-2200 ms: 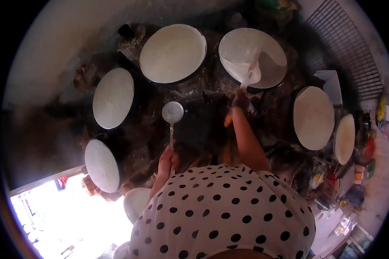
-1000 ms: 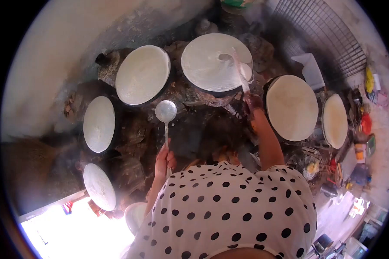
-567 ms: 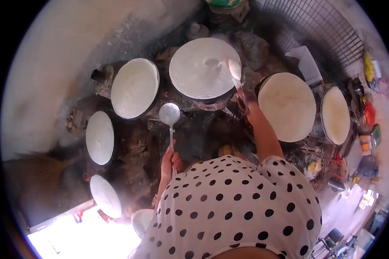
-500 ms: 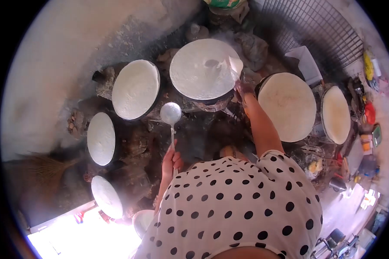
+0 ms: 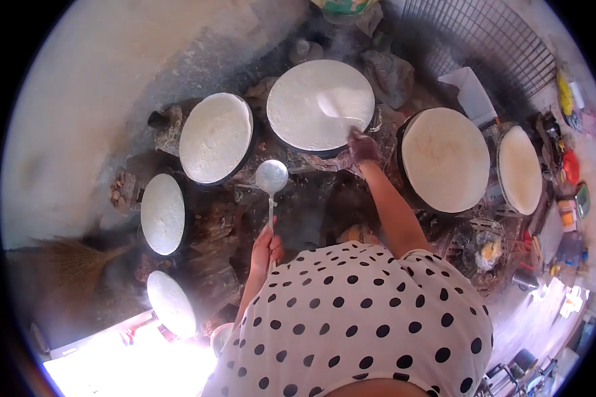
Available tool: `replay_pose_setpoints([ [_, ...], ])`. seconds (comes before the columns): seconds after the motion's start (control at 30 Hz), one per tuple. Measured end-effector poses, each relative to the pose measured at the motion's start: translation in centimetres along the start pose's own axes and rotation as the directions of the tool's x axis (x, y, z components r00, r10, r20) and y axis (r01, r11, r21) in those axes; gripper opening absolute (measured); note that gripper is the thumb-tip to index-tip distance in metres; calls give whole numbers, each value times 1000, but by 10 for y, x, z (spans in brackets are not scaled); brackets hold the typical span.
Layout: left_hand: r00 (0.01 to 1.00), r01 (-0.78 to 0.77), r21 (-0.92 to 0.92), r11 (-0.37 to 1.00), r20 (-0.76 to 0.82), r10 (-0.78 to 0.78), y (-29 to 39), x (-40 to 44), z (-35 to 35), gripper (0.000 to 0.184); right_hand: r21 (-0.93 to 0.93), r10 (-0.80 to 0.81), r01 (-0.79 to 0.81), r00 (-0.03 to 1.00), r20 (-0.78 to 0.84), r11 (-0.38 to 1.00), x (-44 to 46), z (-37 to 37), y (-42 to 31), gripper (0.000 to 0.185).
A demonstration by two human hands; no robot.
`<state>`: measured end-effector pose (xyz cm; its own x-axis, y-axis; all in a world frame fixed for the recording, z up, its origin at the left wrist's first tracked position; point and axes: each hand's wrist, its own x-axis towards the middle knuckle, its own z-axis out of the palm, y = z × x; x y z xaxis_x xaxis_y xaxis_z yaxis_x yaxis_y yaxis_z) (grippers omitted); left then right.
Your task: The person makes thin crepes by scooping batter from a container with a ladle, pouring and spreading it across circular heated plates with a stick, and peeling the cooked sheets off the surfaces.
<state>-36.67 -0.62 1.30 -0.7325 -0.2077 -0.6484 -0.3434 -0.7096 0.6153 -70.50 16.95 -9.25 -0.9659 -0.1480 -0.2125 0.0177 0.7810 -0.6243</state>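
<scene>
My left hand is closed round the handle of a metal ladle, its round bowl pointing away from me. A dark glove covers my right hand, closed on a pale flat spreader at the near right part of a round griddle. White batter coats that griddle's whole top. To its left stands a second batter-covered griddle. On the right, a griddle bears a pale round sheet with faint brown marks.
Two more white rounds lie at the left, one upper and one lower. A further round is at the far right. Behind it are a white container and a wire grid. A straw broom lies at lower left.
My right hand and the spreader have moved left and inward over the batter, which now covers the grey patch seen before. The ladle stays in my left hand. The view has shifted.
</scene>
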Motion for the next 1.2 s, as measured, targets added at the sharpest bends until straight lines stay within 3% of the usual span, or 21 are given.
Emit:
replay_pose_setpoints([
  [0.1, 1000, -3, 16, 1000, 8, 3, 2, -3, 2, 34, 236, 246, -203, 955, -168, 950, -17, 13, 22, 41],
  [0.17, 1000, 22, 28, 999, 18, -23, 3, 2, 1, 35, -43, -86, 78, 969, -233, 996, -4, 38, 42, 40],
  [0.23, 998, 49, 45, 998, 26, -50, 4, 8, 1, 35, 364, -32, 11, 998, 51, 931, 7, 25, 33, 41],
  [0.27, 996, 74, 59, 996, 55, -77, 7, 14, 4, 35, 438, -83, 124, 990, -112, 890, 23, 35, 43, 44],
  [0.43, 980, 147, 133, 980, 117, -163, 28, 72, 19, 35, 334, -52, 45, 999, 12, 942, 22, 12, 37, 44],
  [0.5, 990, 94, 250, 964, 77, -116, 39, 106, 36, 34, 281, -309, 276, 948, 78, 919, 6, 3, 47, 38],
  [0.57, 994, 9, 343, 939, 98, -45, 55, 138, 56, 26, 120, -240, 231, 968, 72, 966, -8, -12, 51, 36],
  [0.63, 997, -50, 366, 929, 80, 23, 62, 170, 75, 22, -126, -194, 176, 971, -142, 976, -21, -13, 53, 35],
  [0.67, 993, -119, 392, 912, 62, 103, 63, 182, 83, 18, -203, 40, -54, 996, -76, 978, -27, -15, 37, 35],
  [0.7, 993, -116, 386, 915, 54, 103, 63, 188, 95, 18, -208, 36, -49, 997, -67, 977, -31, -4, 28, 35],
  [0.77, 986, -151, 393, 907, -9, 168, 62, 195, 121, 14, 256, 37, -3, 991, -127, 967, -39, 25, 14, 34],
  [0.8, 986, -145, 390, 910, -18, 165, 58, 202, 130, 14, 183, -55, 74, 993, -109, 980, -38, 44, 9, 36],
  [0.9, 983, -138, 318, 938, -74, 169, 55, 207, 137, 16, 248, -358, 401, 912, -202, 882, -25, 65, 16, 41],
  [0.93, 984, 0, -132, 991, 176, 24, 66, 199, 123, 20, 548, -163, 96, 984, 76, 831, -29, 27, -2, 43],
  [0.97, 894, 248, -500, 830, 448, 3, 75, 191, 115, 25, 483, -251, 193, 966, 58, 854, -22, 13, 5, 44],
  [1.0, 894, 246, -499, 831, 448, 4, 80, 170, 118, 25, 413, -336, 291, 941, 39, 863, -14, -2, 13, 45],
  [1.03, 941, 52, -385, 921, 327, 84, 82, 136, 122, 29, 343, -419, 387, 908, 20, 856, -7, -16, 20, 47],
  [1.07, 962, -128, -236, 963, 207, 178, 81, 113, 121, 34, 391, -173, 108, 975, 136, 914, 3, -22, 24, 47],
  [1.1, 962, -138, -241, 961, 199, 188, 83, 111, 118, 34, 402, 66, -166, 966, 252, 901, 12, -30, 20, 48],
  [1.13, 966, -123, -200, 972, 200, 163, 86, 111, 116, 34, 372, -54, -27, 977, 205, 928, 0, -28, 12, 48],
  [1.2, 968, -36, -226, 973, 234, 91, 90, 112, 111, 31, -116, -386, 426, 884, 262, 897, 2, -33, 14, 47],
])
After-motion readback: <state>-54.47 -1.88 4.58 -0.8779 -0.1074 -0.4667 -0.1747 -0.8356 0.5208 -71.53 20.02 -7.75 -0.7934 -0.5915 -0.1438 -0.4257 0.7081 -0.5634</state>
